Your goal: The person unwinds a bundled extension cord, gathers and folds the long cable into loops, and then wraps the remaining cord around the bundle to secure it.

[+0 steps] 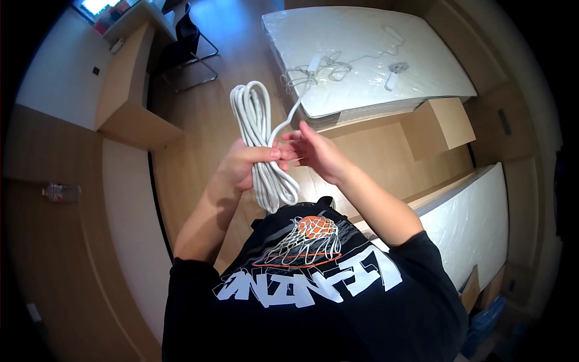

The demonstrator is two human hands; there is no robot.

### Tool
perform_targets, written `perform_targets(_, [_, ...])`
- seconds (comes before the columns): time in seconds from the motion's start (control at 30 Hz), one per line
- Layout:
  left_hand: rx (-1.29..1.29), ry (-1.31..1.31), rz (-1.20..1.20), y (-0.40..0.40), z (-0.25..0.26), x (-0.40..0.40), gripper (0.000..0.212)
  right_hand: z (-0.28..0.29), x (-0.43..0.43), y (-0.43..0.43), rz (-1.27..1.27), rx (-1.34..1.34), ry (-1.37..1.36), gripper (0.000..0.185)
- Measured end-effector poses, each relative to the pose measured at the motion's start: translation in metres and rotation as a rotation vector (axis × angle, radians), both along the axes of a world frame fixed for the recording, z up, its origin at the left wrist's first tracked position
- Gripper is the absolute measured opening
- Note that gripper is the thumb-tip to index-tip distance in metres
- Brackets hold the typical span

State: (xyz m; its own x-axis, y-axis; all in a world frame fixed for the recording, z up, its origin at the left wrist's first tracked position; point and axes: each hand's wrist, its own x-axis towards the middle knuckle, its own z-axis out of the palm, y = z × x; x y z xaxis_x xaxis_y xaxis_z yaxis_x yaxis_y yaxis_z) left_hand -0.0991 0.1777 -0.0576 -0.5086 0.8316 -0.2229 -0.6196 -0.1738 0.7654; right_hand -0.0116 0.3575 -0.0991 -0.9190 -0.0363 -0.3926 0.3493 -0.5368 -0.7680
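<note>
My left hand grips a coiled white cable around its middle, with the thumb across the loops. From the coil a length of the cable runs up to the bed, towards a white power strip lying among loose loops. Just right of the coil is my right hand, its fingers spread and partly behind the left fingertips; I see nothing held in it. A second white strip with a small bundled cable lies further right on the plastic-wrapped mattress.
A wooden bedside box stands by the mattress edge. Another wrapped mattress is at the lower right. A black chair and a wooden desk stand at the upper left. A plastic bottle is at the far left.
</note>
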Motion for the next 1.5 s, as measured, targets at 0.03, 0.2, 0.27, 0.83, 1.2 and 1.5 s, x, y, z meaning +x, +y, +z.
perform_targets(0.03, [0.0,0.0,-0.008,0.005,0.007,0.004,0.018,0.002,-0.009,0.002,-0.008,0.0,0.0,0.053])
perform_targets(0.2, [-0.131,-0.059,-0.18,0.015,0.002,0.007,0.013,0.032,-0.035,-0.01,-0.09,-0.309,0.398,0.058])
perform_targets(0.27, [-0.297,-0.071,-0.146,0.02,-0.009,0.008,0.013,0.039,-0.037,-0.015,-0.181,0.032,0.438,0.079])
perform_targets(0.83, [0.184,-0.052,-0.271,0.017,-0.029,0.026,0.068,0.069,-0.062,-0.01,-0.54,0.263,0.473,0.075])
perform_targets(1.2, [0.082,-0.024,-0.101,0.025,-0.029,0.02,0.041,0.048,-0.069,-0.006,-0.548,0.349,0.556,0.095])
perform_targets(1.5, [-0.016,0.204,-0.038,0.044,-0.037,0.04,0.055,0.046,-0.06,-0.006,-0.58,0.311,0.391,0.077])
